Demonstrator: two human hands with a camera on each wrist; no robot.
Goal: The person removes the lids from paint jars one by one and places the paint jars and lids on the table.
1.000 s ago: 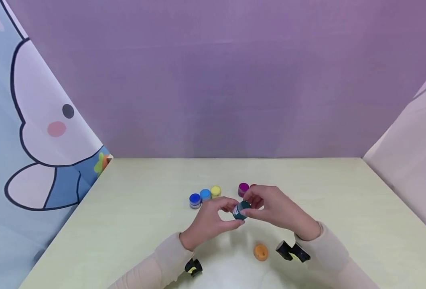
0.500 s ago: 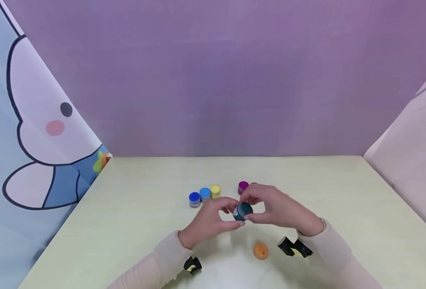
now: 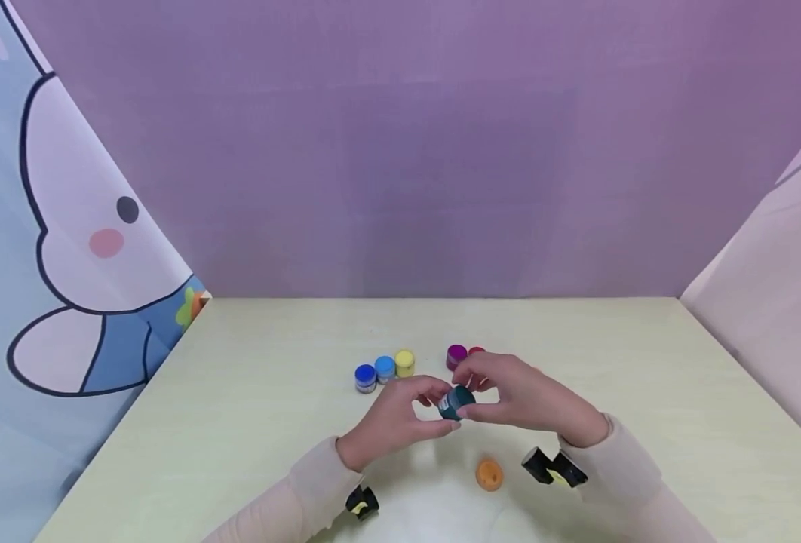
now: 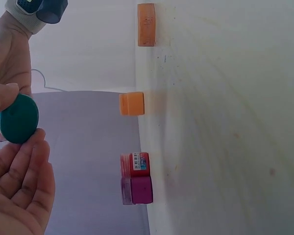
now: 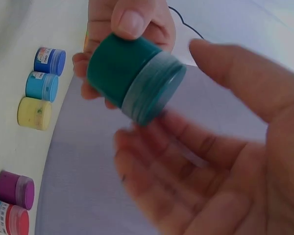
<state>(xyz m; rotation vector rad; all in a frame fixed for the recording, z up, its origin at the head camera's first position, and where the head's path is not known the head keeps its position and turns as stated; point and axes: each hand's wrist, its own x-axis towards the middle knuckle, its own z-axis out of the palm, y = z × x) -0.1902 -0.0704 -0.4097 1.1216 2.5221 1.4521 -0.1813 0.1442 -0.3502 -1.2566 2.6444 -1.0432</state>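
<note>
My left grip (image 3: pixel 392 413) pinches the green jar (image 3: pixel 456 403), its axis slanting up rightward toward my loosely spread right grip (image 3: pixel 519 396), thumb clear.

Green cylindrical jar (image 5: pixel 130 76), paler towards one end, tilted, held in midair

Soft, even light on your counter (image 3: pixel 271 362), pale glare low in the head view, faint shadows below your left hand (image 3: pixel 394 420), dim greyish left wrist view, your right hand (image 5: pixel 230 169) blurred in its wrist view
</note>
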